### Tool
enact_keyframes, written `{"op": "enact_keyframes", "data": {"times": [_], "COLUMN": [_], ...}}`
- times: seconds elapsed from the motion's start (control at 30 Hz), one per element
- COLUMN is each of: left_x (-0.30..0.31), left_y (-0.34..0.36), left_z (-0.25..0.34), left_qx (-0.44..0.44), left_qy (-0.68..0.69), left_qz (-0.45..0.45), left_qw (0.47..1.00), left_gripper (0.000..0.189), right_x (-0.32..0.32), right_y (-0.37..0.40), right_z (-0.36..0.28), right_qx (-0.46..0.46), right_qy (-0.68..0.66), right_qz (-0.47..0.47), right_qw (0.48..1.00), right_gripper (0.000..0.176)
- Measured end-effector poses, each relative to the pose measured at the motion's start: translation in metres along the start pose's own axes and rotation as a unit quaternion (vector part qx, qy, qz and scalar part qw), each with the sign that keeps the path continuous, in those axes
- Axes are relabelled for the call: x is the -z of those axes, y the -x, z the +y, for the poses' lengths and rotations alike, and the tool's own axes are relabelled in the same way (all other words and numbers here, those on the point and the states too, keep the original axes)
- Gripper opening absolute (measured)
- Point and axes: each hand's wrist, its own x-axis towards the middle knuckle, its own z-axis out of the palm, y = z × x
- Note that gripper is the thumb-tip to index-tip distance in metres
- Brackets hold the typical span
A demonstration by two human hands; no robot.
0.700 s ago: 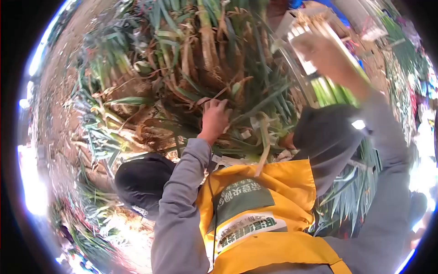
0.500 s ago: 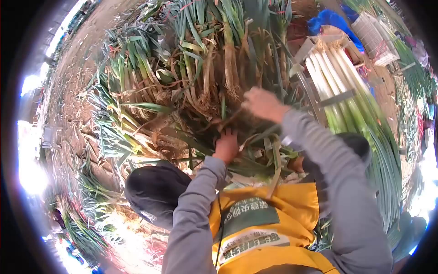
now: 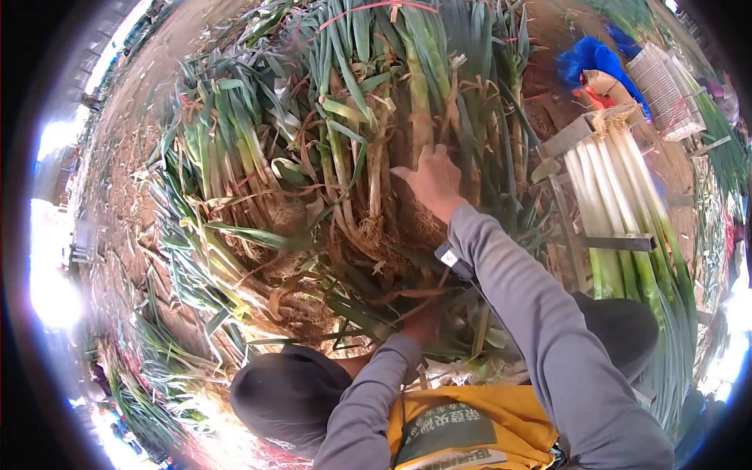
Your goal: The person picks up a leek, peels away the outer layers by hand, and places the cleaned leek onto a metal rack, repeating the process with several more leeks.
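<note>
Unpeeled green onions (image 3: 341, 168) with dry brown outer leaves and root tufts lie in a thick pile in front of me. My right hand (image 3: 432, 184) is on the pile, its fingers curled over the lower stalk of one green onion and its thumb out to the left. Roots hang just below that hand. Lower down, close to my knees, my left hand (image 3: 423, 323) is blurred and partly sunk among loose leaves (image 3: 376, 309). Its fingers are hidden, so what it touches I cannot make out.
On the right, cleaned green onions (image 3: 619, 184) with white stalks lie across a frame with a metal bar (image 3: 620, 243). Behind them are a blue plastic bundle (image 3: 595, 63) and a pale slatted crate (image 3: 666, 90). Red twine (image 3: 376, 8) crosses the far leaves.
My right hand has moved forward onto the pile's stalks. The left hand has drawn lower among the leaves, nearer my body. The view has shifted, showing more of the pile's far side.
</note>
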Motion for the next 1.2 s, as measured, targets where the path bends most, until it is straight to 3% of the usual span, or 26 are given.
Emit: {"op": "enact_keyframes", "data": {"times": [0.03,0.13,0.2,0.27,0.3,0.33,0.37,0.43,0.47,0.53,0.57,0.6,0.63,0.67,0.73,0.8,0.83,0.9,0.93,0.97,1.03,1.07,1.13,1.17,1.2], "left_x": [0.007,0.023,0.03,0.036,0.034,0.032,0.028,0.021,0.02,0.039,0.05,0.073,0.097,0.135,0.19,0.223,0.25,0.283,0.3,0.309,0.318,0.318,0.318,0.31,0.313], "left_y": [-0.001,0.004,0.005,0.006,0.01,0.014,0.012,0.01,0.008,0.002,-0.002,-0.001,0.0,0.006,0.007,-0.005,-0.017,-0.007,0.014,0.022,0.025,0.024,0.013,-0.008,-0.011], "left_z": [0.004,0.022,0.028,0.031,0.031,0.032,0.026,0.014,0.009,0.005,0.003,0.009,0.016,0.037,0.072,0.057,0.062,0.095,0.125,0.14,0.16,0.167,0.174,0.164,0.162], "left_qx": [-0.006,0.086,0.092,0.113,0.122,0.131,0.086,0.041,-0.004,-0.048,-0.071,-0.073,-0.073,-0.058,-0.057,-0.114,-0.092,-0.026,0.018,0.014,-0.017,-0.014,-0.003,-0.126,-0.125], "left_qy": [-0.022,0.16,0.25,0.283,0.287,0.291,0.23,0.163,0.039,-0.093,-0.132,-0.127,-0.121,-0.075,-0.136,-0.044,-0.199,0.018,0.383,0.382,0.546,0.548,0.643,0.715,0.719], "left_qz": [-0.006,-0.115,-0.06,-0.047,-0.051,-0.056,-0.052,-0.043,-0.003,0.044,-0.079,-0.145,-0.21,-0.217,-0.147,0.012,0.017,0.096,0.152,0.154,0.165,0.166,0.12,0.099,0.101], "left_qw": [1.0,0.977,0.962,0.951,0.949,0.946,0.968,0.985,0.999,0.994,0.986,0.979,0.967,0.972,0.978,0.992,0.976,0.995,0.911,0.911,0.821,0.82,0.756,0.681,0.676], "left_gripper": [0.043,0.044,0.045,0.045,0.045,0.045,0.045,0.044,0.044,0.043,0.041,0.041,0.04,0.041,0.039,0.036,0.038,0.045,0.049,0.049,0.057,0.057,0.05,0.044,0.044], "right_x": [-0.006,-0.002,0.038,0.074,0.074,0.068,0.069,0.073,0.076,0.088,0.091,0.1,0.116,0.136,0.176,0.225,0.257,0.309,0.328,0.342,0.36,0.368,0.378,0.378,0.376], "right_y": [-0.008,-0.025,-0.034,-0.027,-0.012,0.01,0.028,0.068,0.082,0.099,0.106,0.106,0.1,0.093,0.077,0.078,0.091,0.121,0.136,0.15,0.18,0.195,0.22,0.228,0.233], "right_z": [0.004,0.01,0.014,0.017,0.023,0.033,0.037,0.038,0.041,0.035,0.03,0.018,0.005,-0.007,-0.021,-0.047,-0.066,-0.091,-0.097,-0.101,-0.106,-0.107,-0.107,-0.103,-0.097], "right_qx": [-0.008,-0.079,-0.169,-0.147,-0.145,-0.134,-0.119,-0.125,-0.132,-0.156,-0.184,-0.203,-0.195,-0.187,-0.147,-0.101,-0.089,-0.024,0.03,0.033,0.056,0.054,0.077,0.075,0.117], "right_qy": [0.025,0.045,-0.08,-0.183,-0.181,-0.235,-0.287,-0.257,-0.277,-0.29,-0.297,-0.411,-0.434,-0.456,-0.432,-0.406,-0.426,-0.408,-0.37,-0.369,-0.38,-0.379,-0.345,-0.343,-0.272], "right_qz": [-0.036,-0.103,-0.202,-0.235,-0.236,-0.176,-0.11,-0.185,-0.248,-0.208,-0.178,-0.165,-0.156,-0.144,-0.138,-0.132,-0.144,-0.159,-0.161,-0.159,-0.209,-0.213,-0.269,-0.275,-0.268], "right_qw": [0.999,0.991,0.961,0.943,0.944,0.947,0.944,0.94,0.919,0.921,0.92,0.873,0.865,0.858,0.879,0.899,0.889,0.899,0.915,0.915,0.9,0.899,0.896,0.895,0.917], "right_gripper": [0.053,0.05,0.052,0.058,0.058,0.062,0.067,0.068,0.065,0.057,0.049,0.041,0.038,0.035,0.034,0.034,0.032,0.032,0.033,0.033,0.033,0.033,0.038,0.038,0.042]}}
